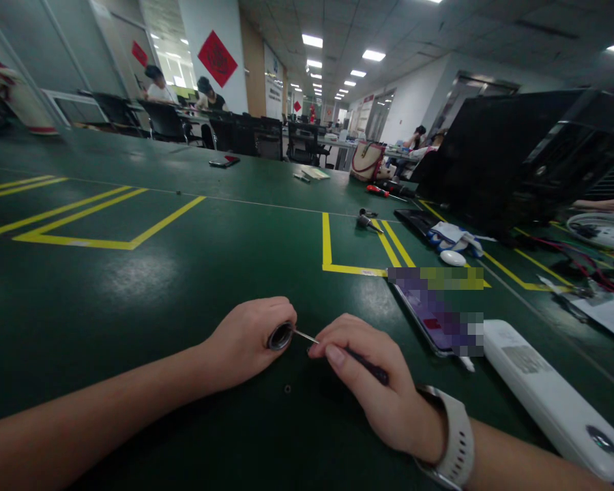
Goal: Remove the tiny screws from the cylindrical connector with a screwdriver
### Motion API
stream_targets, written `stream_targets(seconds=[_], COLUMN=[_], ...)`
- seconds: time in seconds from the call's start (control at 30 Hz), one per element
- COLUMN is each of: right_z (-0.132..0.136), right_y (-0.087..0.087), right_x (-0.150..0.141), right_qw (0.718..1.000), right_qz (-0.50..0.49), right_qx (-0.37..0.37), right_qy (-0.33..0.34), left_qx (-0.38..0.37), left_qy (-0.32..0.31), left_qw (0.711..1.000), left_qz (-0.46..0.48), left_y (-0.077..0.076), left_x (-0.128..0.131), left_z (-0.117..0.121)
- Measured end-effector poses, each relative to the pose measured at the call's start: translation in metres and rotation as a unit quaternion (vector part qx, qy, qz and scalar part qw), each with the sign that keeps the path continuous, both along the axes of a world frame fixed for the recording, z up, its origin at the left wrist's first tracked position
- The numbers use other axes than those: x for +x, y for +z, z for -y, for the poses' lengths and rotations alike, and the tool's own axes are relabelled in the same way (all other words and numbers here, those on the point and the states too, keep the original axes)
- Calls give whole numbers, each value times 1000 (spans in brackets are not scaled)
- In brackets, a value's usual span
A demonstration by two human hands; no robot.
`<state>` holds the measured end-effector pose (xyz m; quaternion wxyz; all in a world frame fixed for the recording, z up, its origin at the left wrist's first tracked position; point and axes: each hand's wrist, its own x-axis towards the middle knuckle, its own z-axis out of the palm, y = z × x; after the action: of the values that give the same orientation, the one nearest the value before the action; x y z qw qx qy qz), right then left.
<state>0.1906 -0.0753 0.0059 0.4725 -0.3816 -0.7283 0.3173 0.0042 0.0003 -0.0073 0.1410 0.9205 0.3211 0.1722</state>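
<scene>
My left hand (pixel 250 337) is closed around a dark hollow cylinder, its round open end (pixel 280 336) facing me. Between the thumb and fingers of my right hand (pixel 368 368) is a slim screwdriver (pixel 366 365) with a dark handle and thin metal shaft. The shaft points left and its tip meets the cylinder's rim; whether it goes inside I cannot tell. Below the hands, a tiny dark ring (pixel 287 389) lies on the green tabletop (pixel 148 293). Most of the cylinder is hidden by my left fingers.
Right of my right hand lie a phone (pixel 424 320) and a long white device (pixel 547 395). Farther off are a small dark metal part (pixel 369 222), a white oval object (pixel 453 258), a red-handled screwdriver (pixel 378 191) and a large black case (pixel 506 157). People sit in the background.
</scene>
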Motion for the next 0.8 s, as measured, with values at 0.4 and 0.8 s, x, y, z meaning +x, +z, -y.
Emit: stream_targets(seconds=[0.4, 0.8], right_z=[-11, 6], right_y=[-7, 10], right_x=[3, 0], right_qw=[969, 991], right_qz=[-158, 113], right_qx=[-192, 51], right_qy=[12, 42], left_qx=[6, 22], left_qy=[-13, 28], left_qw=[998, 995], left_qz=[-61, -88], left_y=[3, 5], left_x=[1, 5], left_z=[3, 4])
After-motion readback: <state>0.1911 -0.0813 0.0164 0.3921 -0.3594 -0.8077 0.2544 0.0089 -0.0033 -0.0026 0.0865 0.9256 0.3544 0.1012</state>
